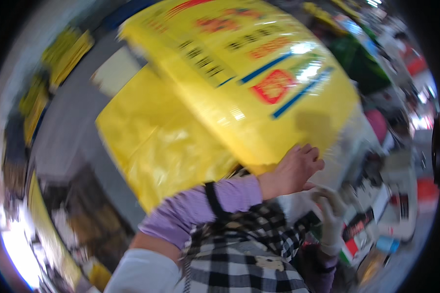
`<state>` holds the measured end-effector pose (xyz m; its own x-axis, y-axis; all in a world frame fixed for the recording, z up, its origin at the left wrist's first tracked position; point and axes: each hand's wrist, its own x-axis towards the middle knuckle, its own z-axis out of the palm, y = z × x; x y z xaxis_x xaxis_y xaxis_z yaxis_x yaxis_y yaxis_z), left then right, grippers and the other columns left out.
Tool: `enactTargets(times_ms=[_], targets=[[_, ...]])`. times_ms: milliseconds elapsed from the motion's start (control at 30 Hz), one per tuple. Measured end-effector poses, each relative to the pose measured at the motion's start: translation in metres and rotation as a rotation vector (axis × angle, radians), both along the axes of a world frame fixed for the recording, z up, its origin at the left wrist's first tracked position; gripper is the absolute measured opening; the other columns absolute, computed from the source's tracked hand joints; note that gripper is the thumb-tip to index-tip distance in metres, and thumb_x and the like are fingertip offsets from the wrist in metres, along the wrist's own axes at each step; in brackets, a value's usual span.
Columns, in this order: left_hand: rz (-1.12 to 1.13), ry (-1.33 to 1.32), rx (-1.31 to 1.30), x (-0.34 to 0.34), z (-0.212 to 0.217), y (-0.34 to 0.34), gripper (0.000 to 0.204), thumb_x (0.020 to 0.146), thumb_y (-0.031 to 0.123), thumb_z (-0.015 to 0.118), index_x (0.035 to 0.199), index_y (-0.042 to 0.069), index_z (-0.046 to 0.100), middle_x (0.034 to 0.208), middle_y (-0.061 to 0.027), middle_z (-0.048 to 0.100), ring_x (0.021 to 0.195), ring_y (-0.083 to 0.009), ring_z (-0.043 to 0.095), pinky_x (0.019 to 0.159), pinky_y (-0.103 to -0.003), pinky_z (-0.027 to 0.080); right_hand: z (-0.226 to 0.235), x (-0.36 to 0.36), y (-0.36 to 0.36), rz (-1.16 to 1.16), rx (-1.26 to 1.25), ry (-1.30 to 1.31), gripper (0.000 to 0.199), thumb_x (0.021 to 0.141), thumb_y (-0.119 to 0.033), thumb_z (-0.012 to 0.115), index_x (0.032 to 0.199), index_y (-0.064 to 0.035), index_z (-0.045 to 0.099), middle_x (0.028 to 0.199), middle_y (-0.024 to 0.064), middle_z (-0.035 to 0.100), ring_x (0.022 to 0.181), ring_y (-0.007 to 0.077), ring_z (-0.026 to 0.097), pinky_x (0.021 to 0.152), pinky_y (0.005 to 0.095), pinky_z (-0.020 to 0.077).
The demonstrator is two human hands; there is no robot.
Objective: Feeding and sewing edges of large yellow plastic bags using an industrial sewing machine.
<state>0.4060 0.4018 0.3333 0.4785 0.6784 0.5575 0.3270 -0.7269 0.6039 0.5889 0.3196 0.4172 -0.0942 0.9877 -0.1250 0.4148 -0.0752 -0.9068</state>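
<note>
A thick stack of yellow plastic bags (220,93), printed in red, blue and black, covers the upper middle. Beneath its left side a plain yellow sheet (166,141) sticks out. My left hand (296,168), bare below a purple sleeve, rests at the stack's near edge with its fingers loosely bent and slightly apart. Whitish clear plastic (347,146) hangs along the right side of the stack. My right hand (330,215), in a white glove, is up beside that plastic to the right of my left hand. Blur hides what its fingers do.
A grey tabletop (68,132) stretches to the left, with a cream sheet (115,71) near the stack. More yellow stacks (68,56) stand at the far left. To the right are boxes (359,234), a blue item (387,244) and a green sack (362,63).
</note>
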Motion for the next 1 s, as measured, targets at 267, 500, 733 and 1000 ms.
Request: enactTargets(times_ms=[267,500,733,1000], targets=[[-0.138,-0.108,-0.801,0.031,-0.022,0.063,0.012,0.091,0.01,0.067,0.092,-0.002,0.069,0.071,-0.0028,0.06,0.071,-0.0084,0.057,0.065,-0.025,0.045,-0.042,0.071,-0.028,-0.423,0.119,0.162,0.021,0.091,-0.005,0.059,0.108,0.0042,0.066,0.098,0.0124,0.071,0.092,0.0171,0.067,0.083,0.0286,0.0515],[-0.208,-0.12,-0.68,0.038,0.007,0.038,0.014,0.094,0.007,0.062,0.097,-0.006,0.068,0.084,-0.0047,0.063,0.076,-0.0114,0.058,0.071,-0.024,0.047,-0.118,0.064,0.005,-0.136,0.891,-0.377,0.024,0.088,-0.016,0.066,0.105,0.0008,0.066,0.089,0.0163,0.066,0.084,0.0348,0.065,0.08,0.037,0.052],[-0.147,-0.075,-0.858,0.034,0.017,-0.011,0.004,0.086,-0.003,0.069,0.089,-0.002,0.069,0.08,-0.003,0.065,0.072,-0.0084,0.062,0.065,-0.022,0.05,-0.086,0.015,0.008,-0.324,0.256,0.372,0.034,0.09,-0.03,0.067,0.087,0.0042,0.065,0.08,0.021,0.066,0.074,0.0297,0.066,0.067,0.0383,0.0479],[-0.022,-0.381,-0.799,0.026,0.03,0.018,0.01,0.092,0.005,0.062,0.09,-0.001,0.07,0.075,-0.0024,0.066,0.068,-0.0107,0.06,0.069,-0.025,0.05,-0.1,0.036,0.002,-0.444,0.466,0.016,0.04,0.093,-0.03,0.062,0.07,0.0029,0.062,0.068,0.0231,0.058,0.067,0.0384,0.059,0.062,0.0436,0.0475]])
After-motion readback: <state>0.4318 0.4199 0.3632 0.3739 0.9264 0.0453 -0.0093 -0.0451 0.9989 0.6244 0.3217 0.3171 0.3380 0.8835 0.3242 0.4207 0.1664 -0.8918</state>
